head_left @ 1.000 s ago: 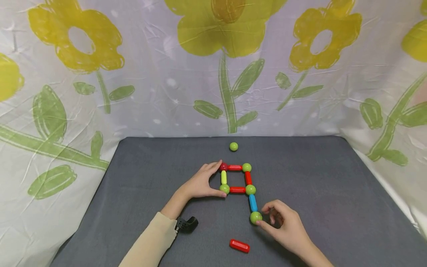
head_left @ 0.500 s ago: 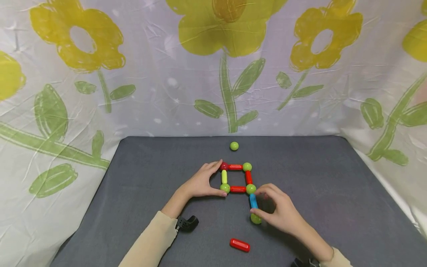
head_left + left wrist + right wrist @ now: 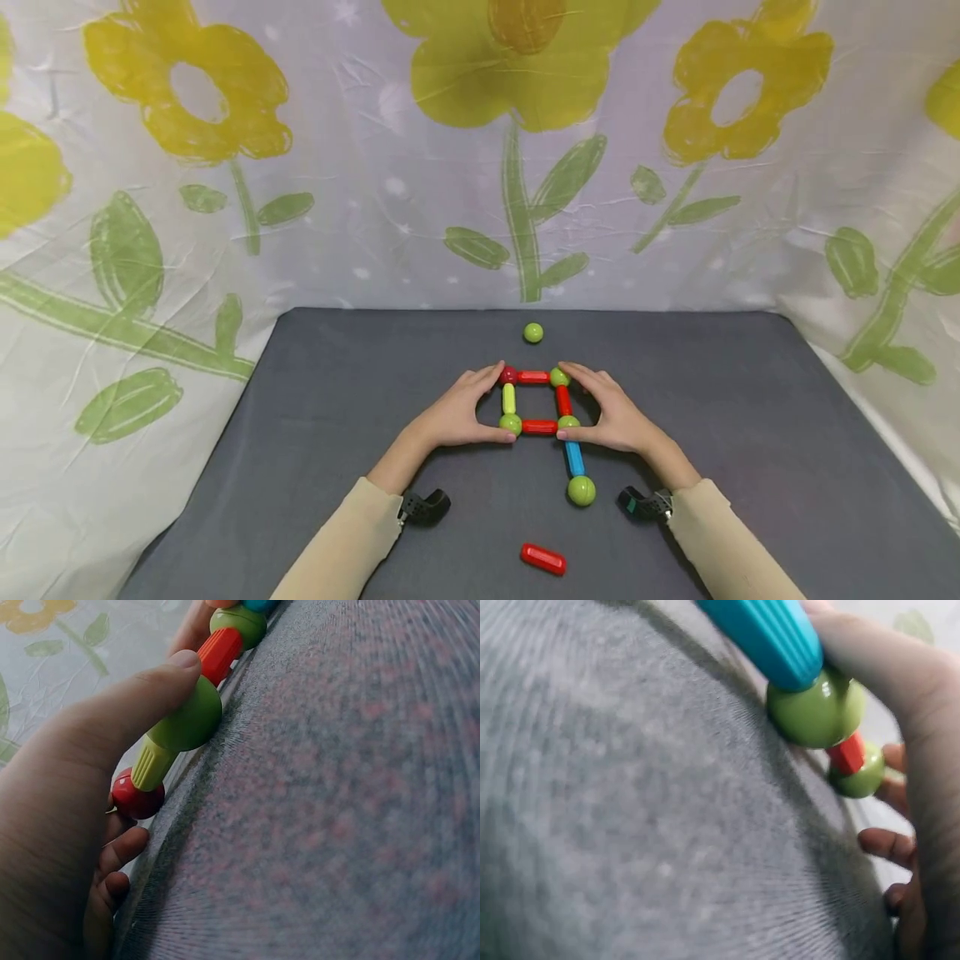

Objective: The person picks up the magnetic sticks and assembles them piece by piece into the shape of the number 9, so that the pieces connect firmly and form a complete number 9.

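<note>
A square of magnetic rods and balls lies on the table, with three red rods and a yellow-green rod (image 3: 509, 399). My left hand (image 3: 456, 414) grips its left side, thumb at the near green ball (image 3: 187, 720) and fingertips at the dark red ball (image 3: 507, 375). On the right side, my right hand (image 3: 617, 418) holds the square between thumb and forefinger: the thumb is at the near green ball (image 3: 814, 712), the forefinger at the far green ball (image 3: 559, 377). A blue rod (image 3: 574, 458) runs from the near right corner to a bigger-looking green ball (image 3: 581, 491).
A loose red rod (image 3: 543, 559) lies nearer the person, and a loose green ball (image 3: 533, 332) sits beyond the square. The dark grey table (image 3: 360, 350) ends at a flower-printed cloth (image 3: 337, 208). Both wrists wear black devices.
My right hand has moved away from the near end ball, up along the blue rod, to the square's right side, where it now grips two corner balls. The left hand keeps its hold.
</note>
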`<act>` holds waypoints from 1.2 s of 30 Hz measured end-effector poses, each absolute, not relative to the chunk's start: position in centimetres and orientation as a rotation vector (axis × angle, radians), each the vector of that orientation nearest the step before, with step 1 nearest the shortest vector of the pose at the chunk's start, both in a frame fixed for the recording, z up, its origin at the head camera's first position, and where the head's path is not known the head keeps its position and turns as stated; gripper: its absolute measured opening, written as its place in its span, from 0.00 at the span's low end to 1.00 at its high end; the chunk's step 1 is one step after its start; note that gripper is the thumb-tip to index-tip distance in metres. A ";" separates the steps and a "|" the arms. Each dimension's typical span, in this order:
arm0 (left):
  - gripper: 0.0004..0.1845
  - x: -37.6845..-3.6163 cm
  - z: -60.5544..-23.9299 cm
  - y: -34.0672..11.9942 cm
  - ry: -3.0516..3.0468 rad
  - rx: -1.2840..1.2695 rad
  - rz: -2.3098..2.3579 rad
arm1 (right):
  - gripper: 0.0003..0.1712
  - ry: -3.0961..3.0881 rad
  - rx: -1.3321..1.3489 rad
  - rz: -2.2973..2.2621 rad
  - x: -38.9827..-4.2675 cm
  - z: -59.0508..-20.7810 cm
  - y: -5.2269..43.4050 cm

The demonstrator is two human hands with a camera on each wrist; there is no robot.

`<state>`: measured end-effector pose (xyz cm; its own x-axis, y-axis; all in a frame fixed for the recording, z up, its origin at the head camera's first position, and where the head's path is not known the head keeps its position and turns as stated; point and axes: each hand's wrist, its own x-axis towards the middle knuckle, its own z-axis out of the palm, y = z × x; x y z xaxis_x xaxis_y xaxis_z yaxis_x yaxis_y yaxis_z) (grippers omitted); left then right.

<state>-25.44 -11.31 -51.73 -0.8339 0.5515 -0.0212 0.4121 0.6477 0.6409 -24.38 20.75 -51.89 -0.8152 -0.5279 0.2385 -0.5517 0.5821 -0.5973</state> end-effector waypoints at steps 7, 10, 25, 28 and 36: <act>0.64 -25.3 -51.4 -11.3 2.644 0.778 0.961 | 0.57 -2.743 0.938 1.051 -24.3 -52.2 20.8; 0.64 -25.3 -51.4 -11.1 2.634 0.776 0.994 | 0.57 -2.750 0.931 1.058 -24.3 -52.2 20.9; 0.46 -18.0 -47.9 -8.9 2.679 0.817 1.284 | 0.58 -2.768 0.910 1.075 -24.4 -52.4 20.7; 0.38 -15.4 -48.3 -8.8 2.519 0.938 1.223 | 0.58 -2.771 0.909 1.079 -24.4 -52.4 20.6; 0.21 -11.3 -49.9 -8.6 2.312 1.228 1.005 | 0.58 -2.788 0.890 1.074 -24.4 -52.4 20.8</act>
